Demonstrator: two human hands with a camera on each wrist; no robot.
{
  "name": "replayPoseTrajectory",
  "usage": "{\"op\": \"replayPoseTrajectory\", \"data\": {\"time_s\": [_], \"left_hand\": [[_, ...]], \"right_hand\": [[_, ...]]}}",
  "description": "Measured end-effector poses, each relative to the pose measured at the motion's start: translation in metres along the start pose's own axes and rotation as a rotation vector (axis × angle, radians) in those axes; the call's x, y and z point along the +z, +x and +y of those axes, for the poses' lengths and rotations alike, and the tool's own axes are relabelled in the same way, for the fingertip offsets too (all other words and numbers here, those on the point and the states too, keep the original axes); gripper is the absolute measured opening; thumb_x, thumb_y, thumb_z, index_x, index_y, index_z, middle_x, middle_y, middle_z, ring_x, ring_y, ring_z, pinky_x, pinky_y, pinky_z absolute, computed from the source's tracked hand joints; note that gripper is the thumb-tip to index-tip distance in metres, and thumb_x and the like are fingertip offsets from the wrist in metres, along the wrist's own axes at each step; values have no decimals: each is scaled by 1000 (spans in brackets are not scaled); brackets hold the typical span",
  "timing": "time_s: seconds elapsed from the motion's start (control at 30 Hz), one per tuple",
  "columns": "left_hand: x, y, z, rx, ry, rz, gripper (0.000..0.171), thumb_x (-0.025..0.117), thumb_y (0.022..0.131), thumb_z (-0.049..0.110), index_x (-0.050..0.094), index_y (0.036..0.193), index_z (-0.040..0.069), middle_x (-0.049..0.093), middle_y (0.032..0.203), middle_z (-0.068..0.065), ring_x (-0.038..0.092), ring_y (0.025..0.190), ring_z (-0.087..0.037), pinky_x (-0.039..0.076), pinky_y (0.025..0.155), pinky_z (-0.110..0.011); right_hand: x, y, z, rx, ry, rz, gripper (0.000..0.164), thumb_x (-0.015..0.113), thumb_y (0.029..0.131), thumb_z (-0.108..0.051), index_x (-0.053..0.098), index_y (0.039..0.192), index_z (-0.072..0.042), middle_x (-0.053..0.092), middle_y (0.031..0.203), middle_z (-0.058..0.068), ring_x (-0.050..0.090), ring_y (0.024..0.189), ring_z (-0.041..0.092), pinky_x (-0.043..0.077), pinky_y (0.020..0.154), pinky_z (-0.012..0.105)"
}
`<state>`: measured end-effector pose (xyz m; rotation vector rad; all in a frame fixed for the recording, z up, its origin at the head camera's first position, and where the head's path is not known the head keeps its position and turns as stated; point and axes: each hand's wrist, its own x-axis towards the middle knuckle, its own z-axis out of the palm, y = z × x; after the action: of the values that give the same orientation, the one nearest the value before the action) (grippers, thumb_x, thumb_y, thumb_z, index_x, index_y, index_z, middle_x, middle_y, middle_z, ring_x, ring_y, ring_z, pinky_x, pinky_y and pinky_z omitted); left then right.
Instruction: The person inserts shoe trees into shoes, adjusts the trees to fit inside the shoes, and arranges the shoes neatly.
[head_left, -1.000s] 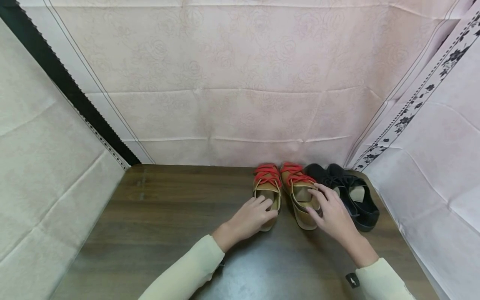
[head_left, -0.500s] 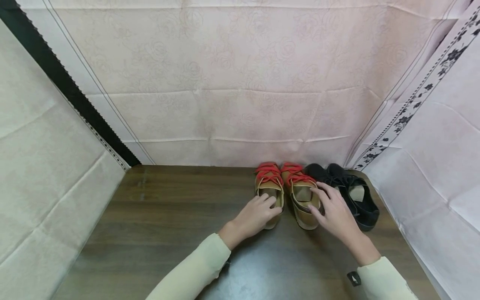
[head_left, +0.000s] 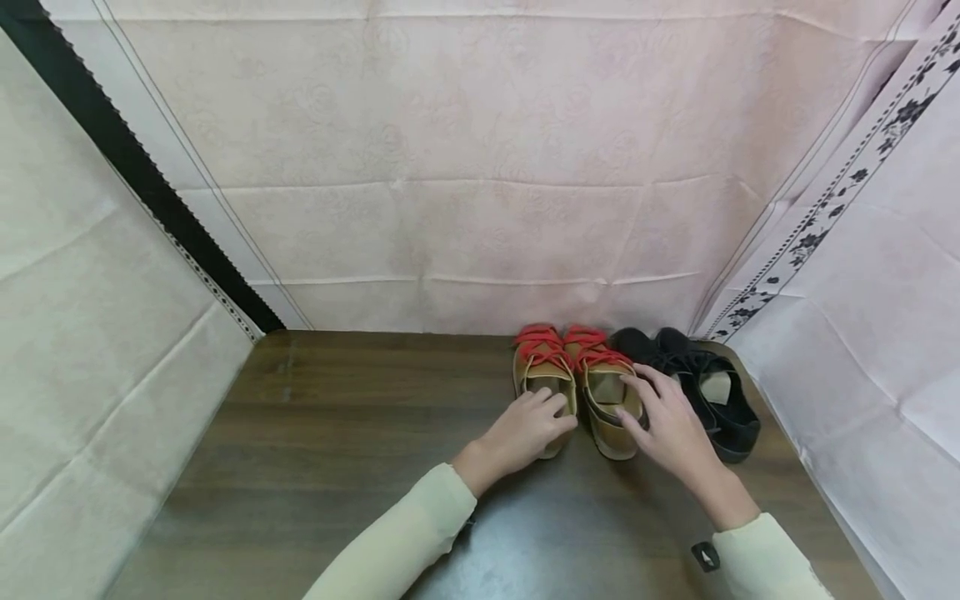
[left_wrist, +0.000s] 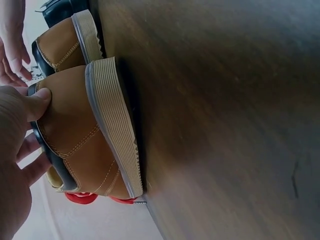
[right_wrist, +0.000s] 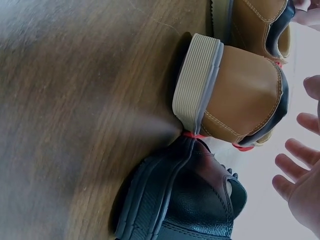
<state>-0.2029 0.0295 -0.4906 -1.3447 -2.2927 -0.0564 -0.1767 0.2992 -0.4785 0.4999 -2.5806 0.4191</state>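
Note:
My left hand (head_left: 531,429) pinches the heel collar of the left tan shoe (head_left: 546,379), which has red laces. In the left wrist view the thumb presses the outside of its heel (left_wrist: 70,105) while fingers reach over the collar. Close beside it stands the right tan shoe (head_left: 611,433), also red-laced, toe against the back wall. My right hand (head_left: 663,421) hovers over this shoe's opening with fingers spread. The right wrist view shows those fingers (right_wrist: 295,167) apart from the leather heel (right_wrist: 240,95).
A pair of black lace-up shoes (head_left: 731,417) stands right of the tan pair, near the right cloth wall (head_left: 885,333). Pale cloth (head_left: 480,250) covers the back wall. The brown wooden surface (head_left: 337,425) stretches out to the left.
My left hand has slid the left tan shoe rightward, closer to the other tan shoe. The right hand stays nearly in place over the right tan shoe.

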Motion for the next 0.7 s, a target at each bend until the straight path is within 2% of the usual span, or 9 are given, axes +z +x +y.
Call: {"op": "replayPoseTrajectory", "data": {"time_s": [0.17,0.37,0.53,0.7], "left_hand": [[2,4,3,10,3,10,25,71,96,13,72,118,26,62,108,2,56,94,-17,53,74,-29],[2,6,3,-8,-5,-5,31,72,95,9,72,120,26,62,108,3,56,93,-15,51,72,-28],[-3,4,1,-20,-5,16,18,71,99,24,75,117,25,65,108,6,58,95,-14,49,73,-26],[-13,-2,-8,-58,-34,29,25,68,99,39,73,115,21,66,109,3,61,99,-15,52,79,-29]], "right_hand": [[-1,0,-1,4,2,-11,53,82,88,-26,63,133,-6,53,146,23,53,127,46,44,102,68],[-1,2,0,-1,4,1,53,82,88,-26,63,133,-6,53,146,22,52,127,46,46,99,66],[0,2,2,-8,-1,7,53,82,87,-27,63,133,-6,54,145,22,53,126,46,46,101,66],[-1,7,-1,-7,7,15,54,82,87,-26,63,133,-6,53,146,22,52,128,46,45,101,66]]}}
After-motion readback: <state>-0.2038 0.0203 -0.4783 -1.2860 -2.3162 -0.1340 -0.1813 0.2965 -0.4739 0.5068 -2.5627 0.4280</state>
